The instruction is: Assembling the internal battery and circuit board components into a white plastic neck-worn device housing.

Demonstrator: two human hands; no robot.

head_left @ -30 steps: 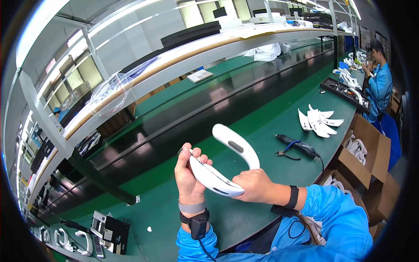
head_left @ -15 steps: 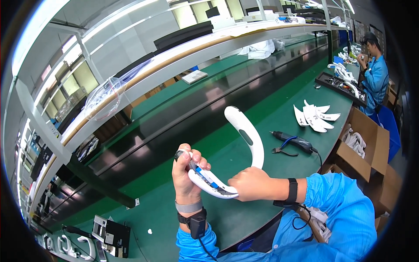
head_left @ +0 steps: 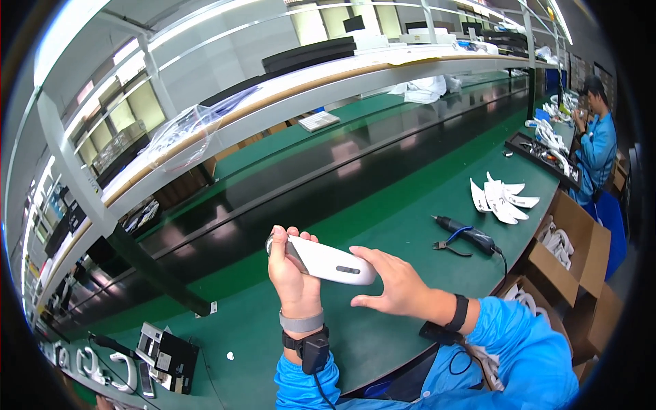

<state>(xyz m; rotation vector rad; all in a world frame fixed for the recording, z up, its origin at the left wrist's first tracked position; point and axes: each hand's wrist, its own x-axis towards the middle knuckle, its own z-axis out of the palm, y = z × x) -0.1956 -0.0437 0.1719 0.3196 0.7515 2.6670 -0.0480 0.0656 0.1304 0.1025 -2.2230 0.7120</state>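
A white curved neck fan (head_left: pixel 335 261) is held nearly level above the green table (head_left: pixel 355 342). Its smooth outer side shows, with a dark oval control strip near the right end and a grey section at the left. My left hand (head_left: pixel 292 280) is wrapped round the grey end, thumb on top. Beside the right end, my right hand (head_left: pixel 403 283) has thumb and fingers spread; whether a fingertip touches the casing I cannot tell. To the right lie side cutters (head_left: pixel 454 250) with blue handles, against a black corded hand tool (head_left: pixel 470 235).
White curved shells (head_left: pixel 504 199) lie fanned out at the right. Beyond are a black parts tray (head_left: pixel 529 152) and a co-worker (head_left: pixel 598 143) in blue. Open cardboard boxes (head_left: pixel 589 256) stand at the table's right edge. A dark shelf post (head_left: pixel 160 273) rises at left.
The neck fan has turned over, from its opened inner side with blue parts to its closed outer side. My right hand has let go and spread its fingers.
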